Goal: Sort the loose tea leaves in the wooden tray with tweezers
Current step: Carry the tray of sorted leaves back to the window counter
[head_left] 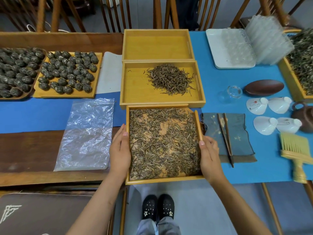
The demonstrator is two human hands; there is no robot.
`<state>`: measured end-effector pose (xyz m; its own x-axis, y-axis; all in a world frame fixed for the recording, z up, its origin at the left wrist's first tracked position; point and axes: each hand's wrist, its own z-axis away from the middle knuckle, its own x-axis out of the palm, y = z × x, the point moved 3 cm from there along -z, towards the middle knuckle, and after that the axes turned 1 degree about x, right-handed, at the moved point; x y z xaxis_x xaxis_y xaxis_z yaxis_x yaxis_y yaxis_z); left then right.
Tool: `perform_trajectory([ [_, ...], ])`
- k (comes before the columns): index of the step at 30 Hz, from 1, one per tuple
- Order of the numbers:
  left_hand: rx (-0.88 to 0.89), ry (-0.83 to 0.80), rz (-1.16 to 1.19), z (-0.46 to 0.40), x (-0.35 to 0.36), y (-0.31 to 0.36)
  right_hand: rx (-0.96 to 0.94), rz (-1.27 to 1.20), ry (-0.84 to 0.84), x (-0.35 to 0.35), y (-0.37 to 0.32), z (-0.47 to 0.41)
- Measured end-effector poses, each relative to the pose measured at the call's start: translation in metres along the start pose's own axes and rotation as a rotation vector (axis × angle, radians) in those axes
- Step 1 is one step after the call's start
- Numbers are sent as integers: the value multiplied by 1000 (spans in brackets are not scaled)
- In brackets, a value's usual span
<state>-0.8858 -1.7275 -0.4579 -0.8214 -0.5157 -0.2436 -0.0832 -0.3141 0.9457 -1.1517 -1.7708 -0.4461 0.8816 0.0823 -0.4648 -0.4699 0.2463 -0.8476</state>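
Gripping the shallow square wooden tray by its two sides, both hands hold it at the desk's near edge, thumbs hooked over the rims. Left hand lies flat along the left wall, right hand along the right, loose brown tea leaves spread inside.

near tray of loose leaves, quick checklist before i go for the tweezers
1. Near tray held steady: ok, left hand and right hand grip its sides.
2. Tray fully on the table: not ok, its near edge overhangs.
3. Tweezers reachable: ok, on the cloth right of the tray.
4. A hand free: not ok, both hold the tray.
5. Leaves spread thin: ok, wood shows through.
6. Middle tray has room: ok.
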Motion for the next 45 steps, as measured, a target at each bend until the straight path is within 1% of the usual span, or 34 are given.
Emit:
perform_trajectory([
  [4,-75,-57,102,2,-9,2,54,-119,-108,-1,-8,4],
  [8,-125,-32,89,1,-21,15,71,-176,-234,-12,-25,10],
  [10,-124,-40,75,-5,-28,35,46,-176,-222,-21,-45,13],
  [13,-94,-22,81,-14,-38,80,0,-167,-158,-33,-88,8],
  [16,-65,14,66,-25,-51,132,-50,-138,-146,-45,-138,1],
  [20,14,34,28,-37,-75,219,-150,-94,-105,-70,-226,-11],
  [23,52,121,62,-43,-115,283,-207,-72,-159,-68,-301,-17],
  [26,93,215,20,-41,-162,345,-322,-75,-176,-64,-380,-15],
  [29,150,301,50,-34,-204,401,-365,-140,-243,-62,-451,-6],
  [32,103,373,147,-21,-246,439,-375,-223,-307,-50,-504,3],
  [34,79,444,220,-9,-276,456,-333,-310,-383,-36,-532,14],
  [36,76,491,248,5,-300,469,-330,-345,-433,-25,-556,23],
  [41,62,609,364,49,-348,479,-372,-303,-585,-5,-601,56],
  [45,71,712,443,107,-376,465,-416,-245,-707,28,-618,92],
])
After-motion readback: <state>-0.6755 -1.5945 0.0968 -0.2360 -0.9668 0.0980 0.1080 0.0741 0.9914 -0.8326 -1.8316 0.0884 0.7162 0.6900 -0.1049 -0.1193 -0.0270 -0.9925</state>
